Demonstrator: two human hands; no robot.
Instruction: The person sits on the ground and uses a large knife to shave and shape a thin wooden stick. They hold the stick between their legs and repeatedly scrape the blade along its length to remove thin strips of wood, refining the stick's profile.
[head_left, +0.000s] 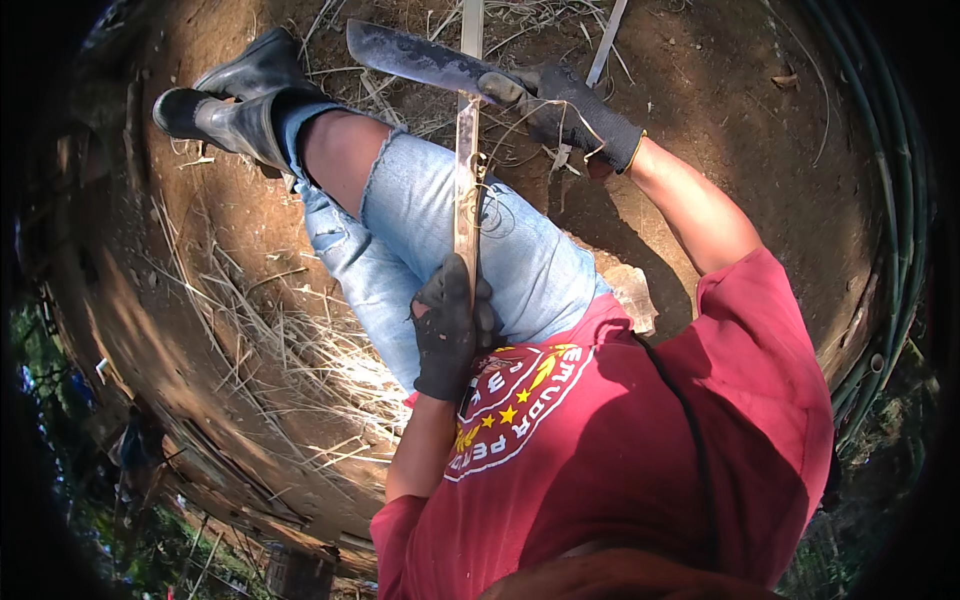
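A long pale bamboo strip (466,190) runs from my lap up past the top of the view, lying across my jeans. My left hand (447,325), in a dark glove, is closed around its near part, close to my belly. In my right hand (560,105), also gloved, is a machete (415,60) with a broad dark blade pointing left. The blade crosses the strip beyond my knee; whether it cuts into the strip I cannot tell. Thin curled shavings (575,120) hang by my right glove and along the strip.
Bare brown soil (740,90) surrounds me, with pale shavings (290,345) heaped left of my legs. My rubber boots (245,100) stretch out at the upper left. Another strip (606,42) lies beyond my right hand. Long green bamboo poles (895,200) line the right edge; a stone-like block (632,297) sits beside my hip.
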